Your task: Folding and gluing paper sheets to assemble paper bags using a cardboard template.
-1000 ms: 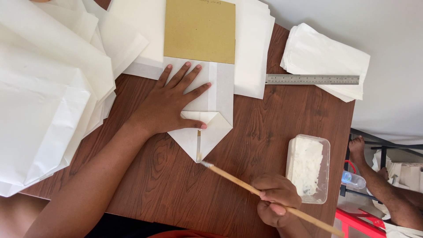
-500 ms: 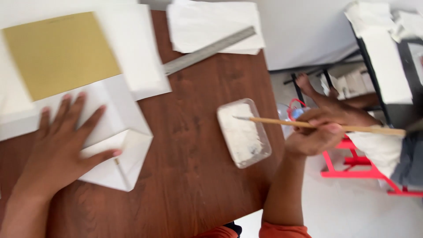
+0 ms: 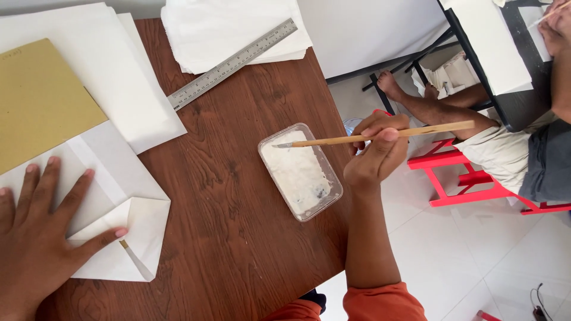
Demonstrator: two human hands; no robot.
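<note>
Right hand (image 3: 376,156) closed in a pinch around a long wooden brush (image 3: 380,134), thumb and fingers wrapped about the middle of the handle, brush lying nearly level with its flat bristle tip over the near-left corner of a clear plastic tub (image 3: 300,171) of white paste (whether the bristles touch the paste cannot be told). Tub sitting near the right edge of the brown wooden table (image 3: 238,238), tilted relative to that edge, well apart from the paper. Left hand (image 3: 41,232) spread open and flat, fingers fanned, holding nothing, pressing down on a folded white paper piece (image 3: 128,220) at the lower left; thumb tip resting on the folded triangular flap, a thin crease line just below it. Beyond the fingers, a tan cardboard sheet (image 3: 41,95) lying partly over the folded piece and over a stack of white sheets (image 3: 113,77). A metal ruler (image 3: 232,63) set slantwise, one end on the bare wood beside that stack, the other end resting on a second pile of white paper (image 3: 238,27) at the top edge of the table. Off to the right, another person's bare foot (image 3: 389,85) and leg on the white tiled floor, beside a red stool (image 3: 458,172) and a dark table (image 3: 511,89) carrying more white paper.
</note>
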